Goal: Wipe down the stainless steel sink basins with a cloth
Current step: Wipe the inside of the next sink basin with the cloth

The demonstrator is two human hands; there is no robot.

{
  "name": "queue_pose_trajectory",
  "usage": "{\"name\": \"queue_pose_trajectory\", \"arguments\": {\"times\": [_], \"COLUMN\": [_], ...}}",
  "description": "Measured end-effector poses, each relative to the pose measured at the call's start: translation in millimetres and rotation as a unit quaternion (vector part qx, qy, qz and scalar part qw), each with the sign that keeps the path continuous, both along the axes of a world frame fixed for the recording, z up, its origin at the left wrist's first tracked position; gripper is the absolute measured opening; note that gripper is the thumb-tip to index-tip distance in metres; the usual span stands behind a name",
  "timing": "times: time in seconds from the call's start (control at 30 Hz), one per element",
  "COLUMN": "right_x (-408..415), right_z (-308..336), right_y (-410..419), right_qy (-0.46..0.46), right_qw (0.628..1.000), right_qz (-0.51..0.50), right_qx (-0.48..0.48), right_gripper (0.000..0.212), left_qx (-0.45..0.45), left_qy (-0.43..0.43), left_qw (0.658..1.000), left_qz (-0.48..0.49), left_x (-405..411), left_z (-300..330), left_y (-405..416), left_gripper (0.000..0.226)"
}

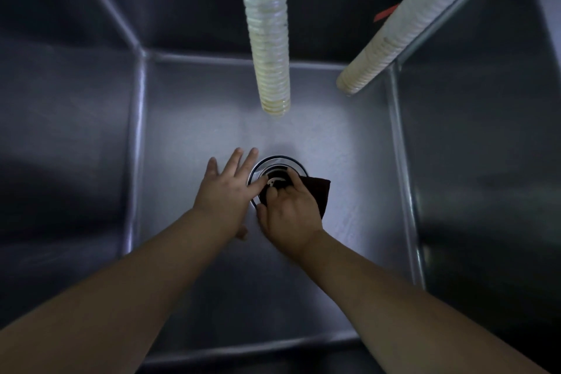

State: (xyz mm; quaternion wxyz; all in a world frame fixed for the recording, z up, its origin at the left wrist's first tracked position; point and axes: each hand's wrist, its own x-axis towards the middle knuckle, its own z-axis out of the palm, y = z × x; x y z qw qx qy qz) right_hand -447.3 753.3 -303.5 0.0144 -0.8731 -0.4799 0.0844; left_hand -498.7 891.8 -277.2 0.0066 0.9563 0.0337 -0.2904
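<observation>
Dark cloth (317, 191) under curled right hand (290, 215) at drain (277, 165); left hand (224, 191) flat, empty.

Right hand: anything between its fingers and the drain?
Yes: head view shows the dark cloth bunched under the right hand, pressed against the drain.

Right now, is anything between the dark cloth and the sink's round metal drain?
Nothing visible does. The right hand already presses the dark cloth onto the round metal drain, and the left hand rests flat beside it, one finger over the rim.
</observation>
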Motion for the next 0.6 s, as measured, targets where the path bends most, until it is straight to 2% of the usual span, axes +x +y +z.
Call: {"name": "queue_pose_trajectory", "arguments": {"times": [0.07, 0.13, 0.23, 0.4, 0.6], "right_x": [-4, -8, -6, 8, 22], "right_z": [1, 1, 0, 5, 8], "right_y": [4, 3, -3, -3, -9], "right_qy": [0.046, 0.08, 0.094, 0.156, 0.155], "right_qw": [0.994, 0.987, 0.991, 0.988, 0.987], "right_qz": [-0.079, -0.112, -0.067, 0.004, 0.035], "right_qx": [0.065, 0.086, 0.067, -0.023, -0.028], "right_gripper": [0.023, 0.019, 0.027, 0.045, 0.035], "left_qx": [-0.005, -0.01, -0.015, -0.02, -0.011], "left_qy": [0.005, 0.004, -0.005, -0.006, 0.001], "left_qw": [1.0, 1.0, 1.0, 1.0, 1.0], "left_qz": [0.003, 0.004, 0.006, 0.014, 0.02], "left_x": [1, 1, -1, 0, 2], "left_z": [-1, -3, -5, -4, -2], "left_y": [0, 0, 1, 0, -3], "left_gripper": [0.118, 0.12, 0.121, 0.122, 0.12]}}
